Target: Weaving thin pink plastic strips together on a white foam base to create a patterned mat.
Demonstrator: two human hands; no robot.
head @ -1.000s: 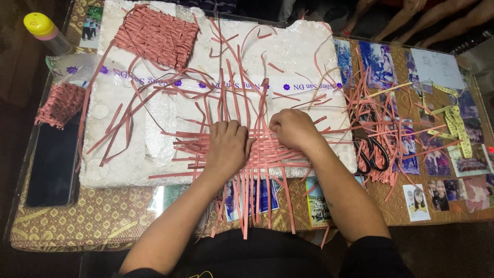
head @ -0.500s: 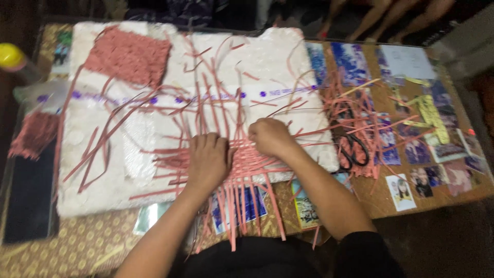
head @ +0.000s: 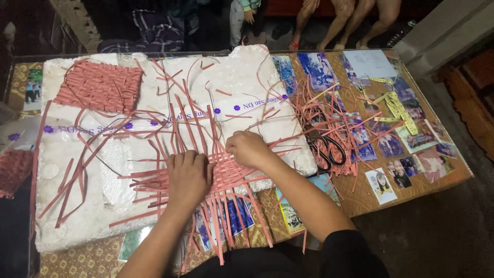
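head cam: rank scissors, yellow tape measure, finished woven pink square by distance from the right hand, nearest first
1. Scissors: just to the right of the right hand, among loose pink strips.
2. Yellow tape measure: farther right and up, lying on the photos.
3. Finished woven pink square: far upper left corner of the white sheet, beyond the left hand.

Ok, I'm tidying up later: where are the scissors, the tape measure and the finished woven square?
scissors [head: 325,150], head view, black handles.
tape measure [head: 400,110], head view, yellow band's middle.
woven square [head: 98,86], head view, centre.
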